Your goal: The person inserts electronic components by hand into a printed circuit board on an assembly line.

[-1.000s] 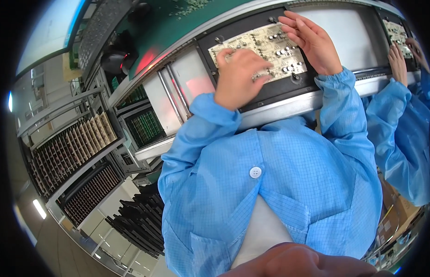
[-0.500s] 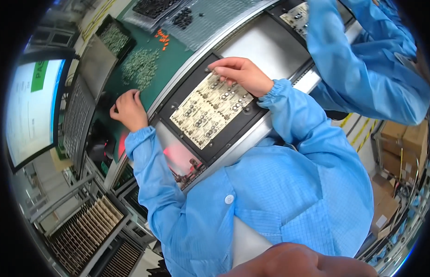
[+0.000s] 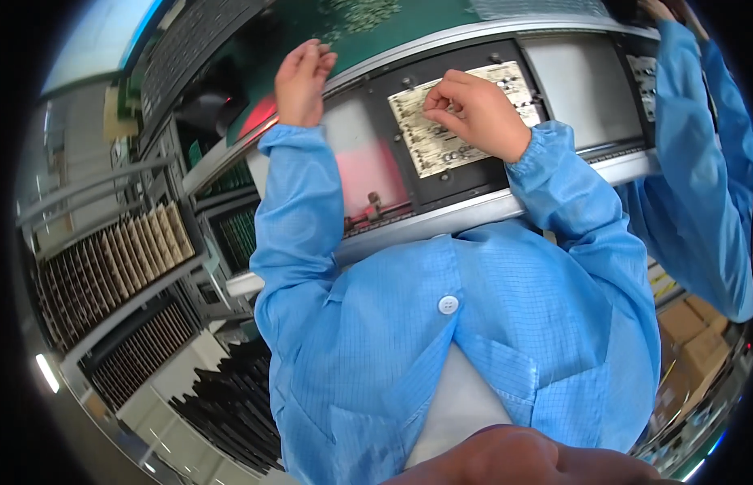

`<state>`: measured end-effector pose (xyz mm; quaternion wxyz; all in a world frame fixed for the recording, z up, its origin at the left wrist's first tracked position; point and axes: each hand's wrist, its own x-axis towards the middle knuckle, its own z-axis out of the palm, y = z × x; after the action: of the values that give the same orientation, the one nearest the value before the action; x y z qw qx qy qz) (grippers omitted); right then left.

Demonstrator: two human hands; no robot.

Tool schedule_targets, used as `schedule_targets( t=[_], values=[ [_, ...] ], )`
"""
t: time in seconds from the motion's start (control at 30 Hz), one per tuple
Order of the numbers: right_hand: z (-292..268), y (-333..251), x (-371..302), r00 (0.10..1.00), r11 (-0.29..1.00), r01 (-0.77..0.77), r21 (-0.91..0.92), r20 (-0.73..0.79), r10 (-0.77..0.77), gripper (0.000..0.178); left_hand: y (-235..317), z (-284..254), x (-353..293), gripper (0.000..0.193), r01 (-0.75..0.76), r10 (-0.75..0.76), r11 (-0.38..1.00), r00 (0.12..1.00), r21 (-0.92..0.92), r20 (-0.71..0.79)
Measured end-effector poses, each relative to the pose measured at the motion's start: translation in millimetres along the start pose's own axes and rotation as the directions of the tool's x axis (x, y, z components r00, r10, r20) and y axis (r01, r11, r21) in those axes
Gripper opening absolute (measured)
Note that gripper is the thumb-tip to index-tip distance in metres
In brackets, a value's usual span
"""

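Note:
A pale circuit board (image 3: 435,155) with small dark and silvery parts lies in a black carrier frame (image 3: 465,187) on the conveyor. Over the board's middle is my right hand (image 3: 478,115), its thumb and fingertips brought together in a pinch. Whatever those fingertips may hold is too small to make out. My left hand (image 3: 302,85) hovers by the conveyor's far rail at the edge of the green mat (image 3: 431,26), fingers curled and bunched. I cannot see what is inside them. Small grey-green components (image 3: 368,13) lie scattered on the mat beyond it.
A co-worker's blue sleeve (image 3: 690,121) is at the right, beside another circuit board (image 3: 645,77). A keyboard (image 3: 200,50) and monitor (image 3: 101,36) stand far left. Racks of upright boards (image 3: 122,263) are at the lower left. The near metal rail (image 3: 441,213) runs before my body.
The view has turned and shifted. My right hand has moved from the board's far edge to over its middle. My left hand now points away from me, fingers more bunched.

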<state>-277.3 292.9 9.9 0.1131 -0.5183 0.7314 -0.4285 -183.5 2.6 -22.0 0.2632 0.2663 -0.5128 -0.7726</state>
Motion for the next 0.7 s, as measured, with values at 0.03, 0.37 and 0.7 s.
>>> schedule_targets(
  t=[0.03,0.37,0.7],
  values=[
    [6.6,-1.7,3.1,0.999,0.997,0.046,-0.070,0.000,-0.046,0.007,1.5,-2.0,-11.4,0.024,0.045,-0.045,0.999,0.997,-0.008,0.057],
    [39.3,-7.3,16.5,0.979,0.891,0.201,-0.407,0.044,-0.201,0.008,-6.3,-12.6,-103.6,0.020,0.360,-0.315,0.913,0.922,-0.193,0.227],
    [42.2,-6.1,15.9,0.979,0.826,0.200,-0.526,0.088,-0.181,0.009,-15.8,-9.6,-120.5,0.021,0.395,-0.312,0.883,0.898,-0.255,0.310]
  ],
)
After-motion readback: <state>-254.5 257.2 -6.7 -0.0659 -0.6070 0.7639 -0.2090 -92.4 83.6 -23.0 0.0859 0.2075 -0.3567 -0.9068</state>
